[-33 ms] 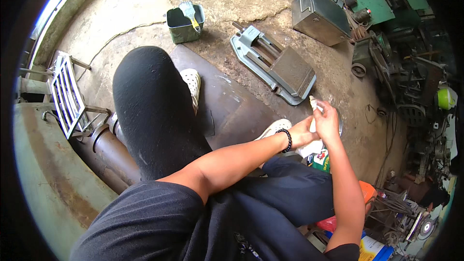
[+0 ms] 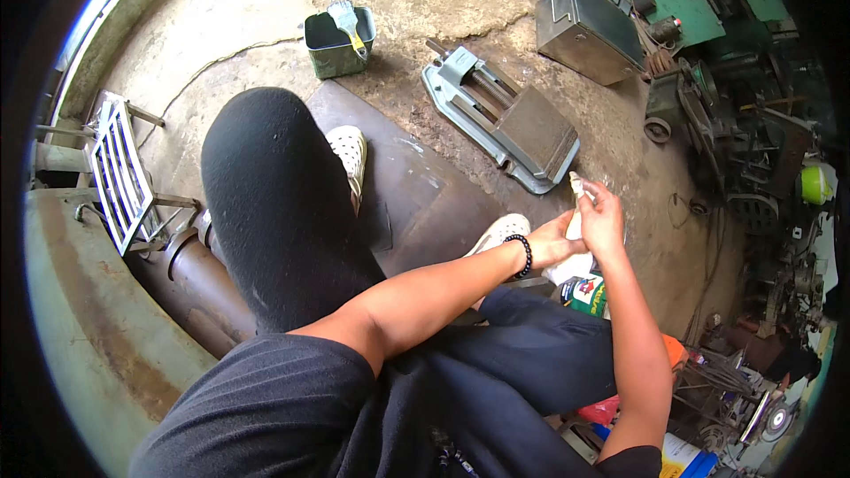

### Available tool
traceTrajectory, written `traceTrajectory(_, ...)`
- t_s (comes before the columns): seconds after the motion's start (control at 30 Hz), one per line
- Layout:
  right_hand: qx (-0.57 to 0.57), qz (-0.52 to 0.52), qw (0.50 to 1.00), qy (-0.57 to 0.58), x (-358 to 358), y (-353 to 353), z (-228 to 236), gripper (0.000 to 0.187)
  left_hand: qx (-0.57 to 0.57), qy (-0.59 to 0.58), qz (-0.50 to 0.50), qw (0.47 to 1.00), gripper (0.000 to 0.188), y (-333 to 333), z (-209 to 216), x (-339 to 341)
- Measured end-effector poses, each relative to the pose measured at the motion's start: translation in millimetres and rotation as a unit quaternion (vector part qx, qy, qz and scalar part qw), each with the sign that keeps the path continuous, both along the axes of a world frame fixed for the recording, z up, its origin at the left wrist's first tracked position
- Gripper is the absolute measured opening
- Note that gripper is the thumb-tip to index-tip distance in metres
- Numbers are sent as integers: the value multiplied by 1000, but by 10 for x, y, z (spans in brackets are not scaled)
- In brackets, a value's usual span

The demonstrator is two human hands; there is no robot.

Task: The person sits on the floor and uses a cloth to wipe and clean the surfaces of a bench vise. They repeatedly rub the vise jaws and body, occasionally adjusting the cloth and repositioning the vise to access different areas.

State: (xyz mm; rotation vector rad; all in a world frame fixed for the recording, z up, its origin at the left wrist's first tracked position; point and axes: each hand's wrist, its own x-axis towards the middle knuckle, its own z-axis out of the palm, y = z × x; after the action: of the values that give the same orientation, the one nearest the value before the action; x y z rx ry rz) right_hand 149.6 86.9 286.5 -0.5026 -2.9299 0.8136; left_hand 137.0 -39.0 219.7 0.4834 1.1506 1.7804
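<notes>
1. The left hand (image 2: 558, 243), a dark beaded bracelet (image 2: 529, 254) at its wrist, has its fingers curled around a white, cloth-like piece (image 2: 575, 227).
2. The right hand (image 2: 604, 221) pinches that piece nearer its upper end; the 2 hands are close together.
3. The white piece sits between them, its lower folds just above a green labelled can (image 2: 585, 295).
4. Beyond lies a grey machine vise (image 2: 537, 128).
5. Farther off: a green bucket (image 2: 340, 63) bearing 1 brush (image 2: 344, 18), and a metal box (image 2: 586, 31).
</notes>
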Motion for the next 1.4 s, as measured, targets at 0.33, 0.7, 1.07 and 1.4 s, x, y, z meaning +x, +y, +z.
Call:
traceTrajectory(0.33,-551,-72,831,-25,-1199,635,-34,24,103,-132,15,986,55,143,-324,-1073)
traceTrajectory(0.7,-619,-57,782,42,-1750,893,-382,20,-128,162,79,975,50,281,-317,-1949)
traceTrajectory(1.07,-117,206,966,-100,-2109,736,-287,35,-300,332,139,883,29,96,-401,-1832)
traceTrajectory(1.4,-64,211,966,-136,-1918,192,426,17,-244,288,172,910,50,-492,38,-1722)
